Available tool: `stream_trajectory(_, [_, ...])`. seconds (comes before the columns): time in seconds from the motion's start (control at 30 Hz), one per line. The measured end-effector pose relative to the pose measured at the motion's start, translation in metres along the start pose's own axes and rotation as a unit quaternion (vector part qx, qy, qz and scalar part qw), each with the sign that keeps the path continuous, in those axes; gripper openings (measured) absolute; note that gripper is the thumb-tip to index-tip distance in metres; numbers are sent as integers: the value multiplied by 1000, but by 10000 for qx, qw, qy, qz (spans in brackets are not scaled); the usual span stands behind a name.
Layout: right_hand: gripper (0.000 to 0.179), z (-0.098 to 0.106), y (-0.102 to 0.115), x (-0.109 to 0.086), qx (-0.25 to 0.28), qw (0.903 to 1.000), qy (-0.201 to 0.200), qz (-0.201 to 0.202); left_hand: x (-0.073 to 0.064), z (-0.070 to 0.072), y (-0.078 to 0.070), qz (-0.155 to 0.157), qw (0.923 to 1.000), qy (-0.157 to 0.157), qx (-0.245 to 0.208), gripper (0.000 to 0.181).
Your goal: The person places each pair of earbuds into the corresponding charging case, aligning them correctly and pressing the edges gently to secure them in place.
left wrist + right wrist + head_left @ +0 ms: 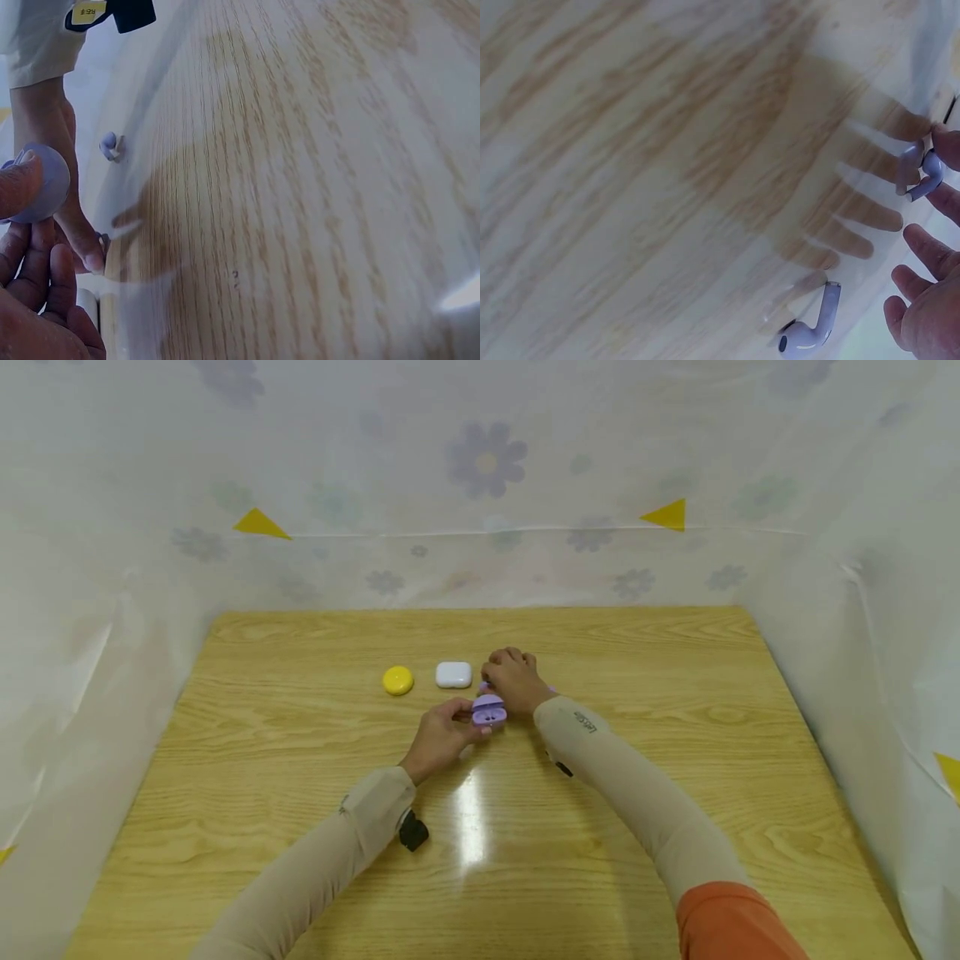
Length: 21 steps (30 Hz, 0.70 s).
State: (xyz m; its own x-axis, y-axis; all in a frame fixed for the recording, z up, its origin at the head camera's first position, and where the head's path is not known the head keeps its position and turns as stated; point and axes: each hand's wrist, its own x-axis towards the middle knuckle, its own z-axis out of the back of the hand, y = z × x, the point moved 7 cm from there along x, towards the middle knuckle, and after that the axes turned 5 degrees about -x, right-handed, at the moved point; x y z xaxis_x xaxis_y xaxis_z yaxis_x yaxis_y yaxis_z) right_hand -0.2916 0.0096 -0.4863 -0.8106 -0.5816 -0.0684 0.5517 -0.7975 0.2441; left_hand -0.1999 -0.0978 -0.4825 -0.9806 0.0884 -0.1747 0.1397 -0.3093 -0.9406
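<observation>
Earbud case, lilac, rounded; lid raised, dark spots within; near centre of the head view. Earbud one, lilac, stem angled down-left; right edge of the right wrist view. Earbud two, matching; stem upward, dark-ended head lower left; bottom of that view.

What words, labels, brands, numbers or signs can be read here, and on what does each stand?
"LetsSlim", as best it reads: small dark lettering on the right sleeve.
Too blurred to read: characters on a yellow label on the black wrist device, left wrist view.
Cannot be read: dark mark on the left sleeve.
No text visible: purple case, white case, yellow case.
</observation>
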Motion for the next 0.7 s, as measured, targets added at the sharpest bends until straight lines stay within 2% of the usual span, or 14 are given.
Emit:
stream_trajectory(0.27, [21, -1, 4, 3, -12, 10000, -66, 49, 0, 1, -1, -76, 10000, -30, 8, 31])
stream_trajectory(0.7, [19, -3, 2, 6, -18, 10000, -15, 34, 3, 0, 3, 133, 9999, 62, 38, 33])
